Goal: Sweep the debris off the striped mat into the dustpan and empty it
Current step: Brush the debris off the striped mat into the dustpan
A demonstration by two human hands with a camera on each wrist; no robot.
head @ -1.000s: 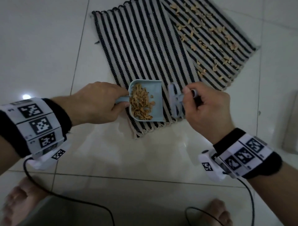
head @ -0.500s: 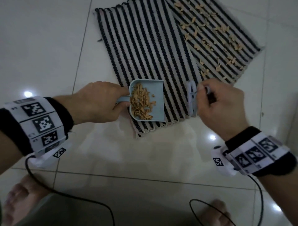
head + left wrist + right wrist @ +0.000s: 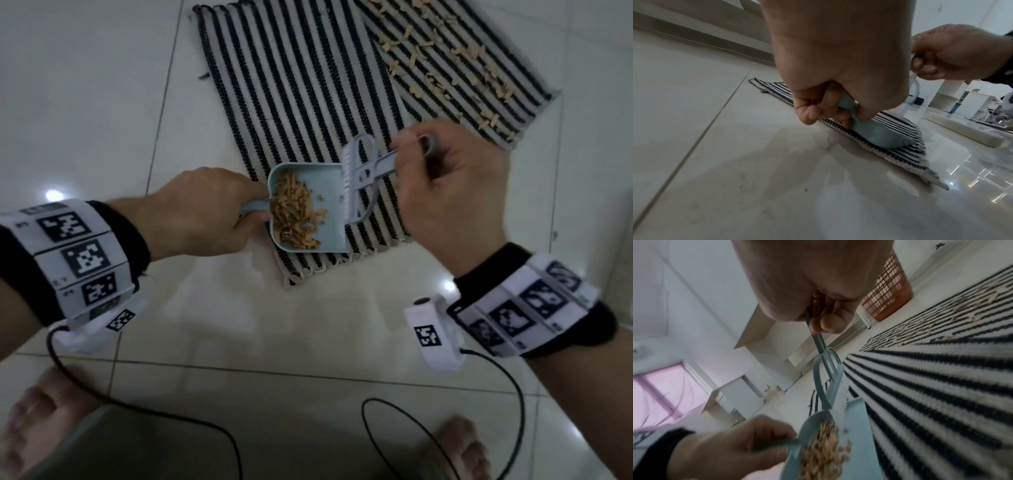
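The small pale blue plastic dustpan (image 3: 308, 209) sits mid-frame on the near corner of the black-and-white striped woven mat (image 3: 301, 92), and it's loaded with tan flaky debris (image 3: 294, 214). Left hand (image 3: 202, 212) grips its stub handle. Right hand (image 3: 452, 192) is clenched round the matching little blue brush (image 3: 359, 181) at the pan's open edge. Looks light and stiff, but the flakes are loose, so I'd carry it by the handle, kept level. There are more scraps at upper right.
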